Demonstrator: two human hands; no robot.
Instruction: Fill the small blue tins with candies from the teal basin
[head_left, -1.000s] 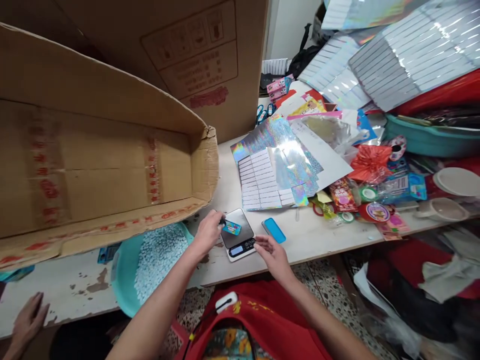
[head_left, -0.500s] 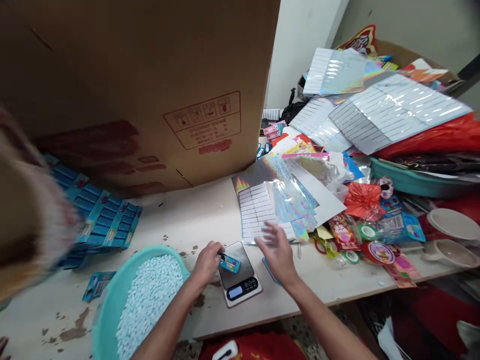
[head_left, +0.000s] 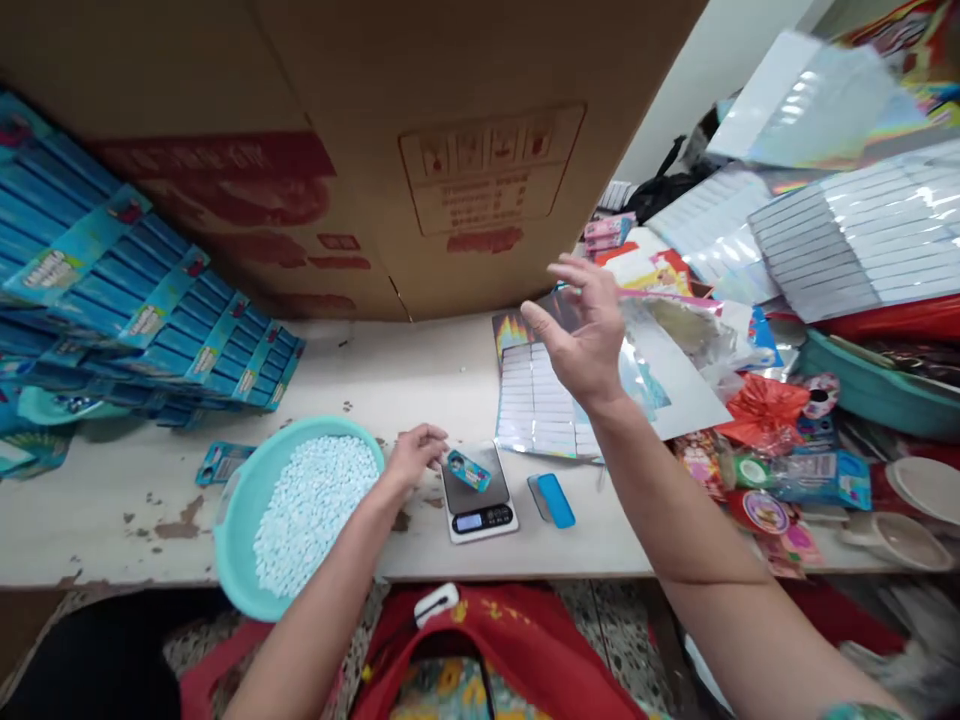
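My left hand [head_left: 415, 455] rests at the left edge of a small digital scale [head_left: 478, 491], fingers curled beside a small blue packet [head_left: 466, 469] that lies on the scale's pan. Whether the fingers still pinch the packet I cannot tell. My right hand [head_left: 583, 328] is raised in the air above the table, fingers spread and empty, over a sheet of white label strips [head_left: 536, 405]. A blue lid [head_left: 556, 499] lies on the table just right of the scale. A teal basin [head_left: 241, 525] full of small white pellets stands left of my left hand.
A large cardboard box [head_left: 420, 150] stands at the back of the white table [head_left: 375, 380]. Stacks of blue packaging cards [head_left: 135, 300] lie at left. Holographic sheets, tape rolls, red wrappers and a teal tub [head_left: 862, 390] crowd the right side.
My right hand has lifted from beside the scale up into the air, open. The big open carton that was at the left is gone from view, showing the blue cards. My left hand stays at the scale.
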